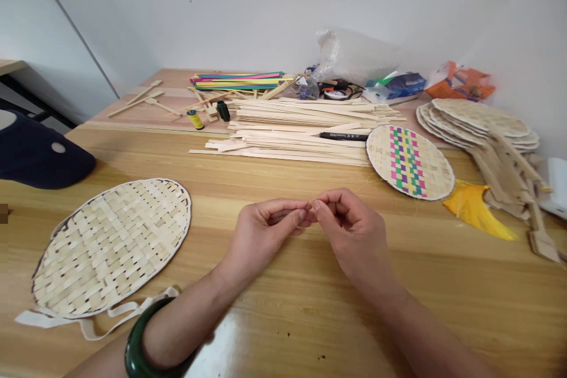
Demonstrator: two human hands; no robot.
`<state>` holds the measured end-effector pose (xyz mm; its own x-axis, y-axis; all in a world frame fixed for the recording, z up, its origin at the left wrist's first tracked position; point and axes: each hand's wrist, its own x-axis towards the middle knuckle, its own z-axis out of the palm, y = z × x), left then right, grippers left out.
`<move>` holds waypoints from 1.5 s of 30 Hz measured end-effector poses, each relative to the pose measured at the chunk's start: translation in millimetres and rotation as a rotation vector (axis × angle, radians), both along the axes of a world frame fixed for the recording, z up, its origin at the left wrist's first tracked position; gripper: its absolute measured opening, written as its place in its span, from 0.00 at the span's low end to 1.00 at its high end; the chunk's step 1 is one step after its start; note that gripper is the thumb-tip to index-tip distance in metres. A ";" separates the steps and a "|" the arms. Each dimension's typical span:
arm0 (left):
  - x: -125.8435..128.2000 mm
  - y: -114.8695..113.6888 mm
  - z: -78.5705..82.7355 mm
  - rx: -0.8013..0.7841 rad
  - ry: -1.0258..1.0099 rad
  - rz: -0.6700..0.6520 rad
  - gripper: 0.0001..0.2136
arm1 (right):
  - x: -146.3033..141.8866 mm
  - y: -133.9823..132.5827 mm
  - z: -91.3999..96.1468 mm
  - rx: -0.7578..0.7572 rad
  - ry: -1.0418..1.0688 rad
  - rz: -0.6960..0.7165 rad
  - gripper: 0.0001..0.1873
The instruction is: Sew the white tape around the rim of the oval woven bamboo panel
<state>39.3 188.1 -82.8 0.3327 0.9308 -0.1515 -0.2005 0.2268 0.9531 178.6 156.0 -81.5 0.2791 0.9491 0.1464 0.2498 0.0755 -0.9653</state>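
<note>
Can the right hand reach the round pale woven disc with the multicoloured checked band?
Probably yes: mainly brown wooden tabletop lies between the disc and the right hand, though its fingers are pinched together.

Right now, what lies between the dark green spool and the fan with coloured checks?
In the head view, pale strips and a black marker.

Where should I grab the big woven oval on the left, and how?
Probably pinch the woven oval by its right rim, coming from the right. The oval lies flat, that edge faces the left hand, and the white ribbon is over by the near edge.
</note>
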 end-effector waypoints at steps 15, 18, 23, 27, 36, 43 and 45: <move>1.0 1.1 1.6 -0.011 0.000 0.001 0.04 | 0.7 0.5 1.9 -0.008 -0.008 0.010 0.06; 0.9 1.1 1.5 -0.008 0.005 -0.005 0.04 | 1.1 0.1 1.8 -0.027 -0.025 0.027 0.06; -0.1 0.6 0.4 -0.017 0.004 -0.009 0.04 | 0.8 0.0 3.6 -0.021 -0.011 0.027 0.06; 0.0 1.5 -0.7 -0.020 0.014 -0.006 0.04 | 0.0 0.9 4.4 0.000 0.000 0.016 0.06; -0.8 -0.5 2.9 -0.005 0.067 -0.008 0.06 | 0.3 1.4 5.0 -0.009 -0.030 0.017 0.06; 0.9 0.7 2.7 -0.023 0.074 0.000 0.08 | 0.1 -0.2 2.1 0.002 -0.016 0.004 0.05; 1.1 0.8 2.4 -0.026 0.051 0.016 0.08 | -0.2 -0.4 1.4 0.011 -0.012 -0.009 0.05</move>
<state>40.4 188.9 -80.4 0.3091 0.9313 -0.1926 -0.1552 0.2491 0.9560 178.4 155.5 -80.1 0.2857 0.9448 0.1606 0.2625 0.0840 -0.9613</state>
